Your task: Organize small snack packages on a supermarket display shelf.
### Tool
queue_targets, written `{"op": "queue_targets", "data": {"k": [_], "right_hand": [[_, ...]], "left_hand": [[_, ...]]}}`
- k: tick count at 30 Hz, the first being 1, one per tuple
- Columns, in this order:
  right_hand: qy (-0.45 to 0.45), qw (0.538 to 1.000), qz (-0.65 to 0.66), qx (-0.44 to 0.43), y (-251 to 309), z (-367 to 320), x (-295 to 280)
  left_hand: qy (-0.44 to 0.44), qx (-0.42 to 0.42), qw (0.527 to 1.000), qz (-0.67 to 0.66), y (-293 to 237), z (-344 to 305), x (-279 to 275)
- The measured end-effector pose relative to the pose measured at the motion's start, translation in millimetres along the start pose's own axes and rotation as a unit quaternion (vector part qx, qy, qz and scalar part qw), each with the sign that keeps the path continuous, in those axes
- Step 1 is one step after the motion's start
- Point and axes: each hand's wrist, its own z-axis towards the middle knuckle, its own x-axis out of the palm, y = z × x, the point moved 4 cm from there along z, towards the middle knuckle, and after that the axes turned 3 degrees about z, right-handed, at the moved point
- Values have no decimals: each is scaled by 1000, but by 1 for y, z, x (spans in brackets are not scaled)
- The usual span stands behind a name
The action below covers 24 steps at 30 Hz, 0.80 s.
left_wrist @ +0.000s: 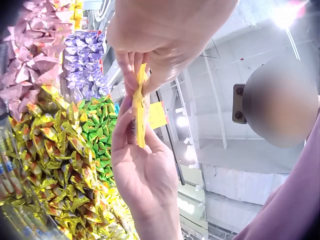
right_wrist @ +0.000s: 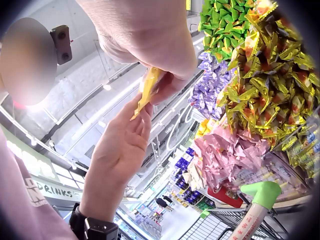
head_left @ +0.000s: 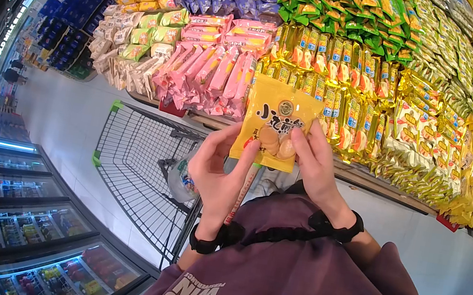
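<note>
Supermarket snack display [head_left: 386, 188] beyond two hands pinching a yellow biscuit packet [head_left: 276, 95].

Between the left hand [head_left: 216, 166] and right hand [head_left: 318, 169], the packet is held upright, its printed front towards the person. Each hand grips a side between thumb and fingers; a light, even pinch nearer the edges would likely suit it better, keeping the film taut, the print uncovered and the contents uncrushed, since the right thumb sits well in over the front. Tilting it slightly might ease any glare. The packet looks flat and a little glossy, with a round emblem above dark characters and pictured round biscuits below. Pink-wrapped packs [head_left: 223, 76] lie beyond the left hand, gold-wrapped snacks [head_left: 351, 113] beyond the right; a wire shopping cart [head_left: 98, 158] stands left of the left hand.
</note>
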Motion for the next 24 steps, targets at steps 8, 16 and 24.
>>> {"op": "queue_targets", "data": {"k": [8, 16, 24], "right_hand": [[-26, 998, 51, 4, -23, 1, -20], [-1, 1000, 15, -19, 17, -1, -2], [15, 1000, -17, -3, 18, -3, 0]], "left_hand": [[57, 191, 971, 129, -29, -7, 16], [75, -20, 996, 45, 0, 3, 9], [95, -74, 992, 37, 21, -1, 5]]}}
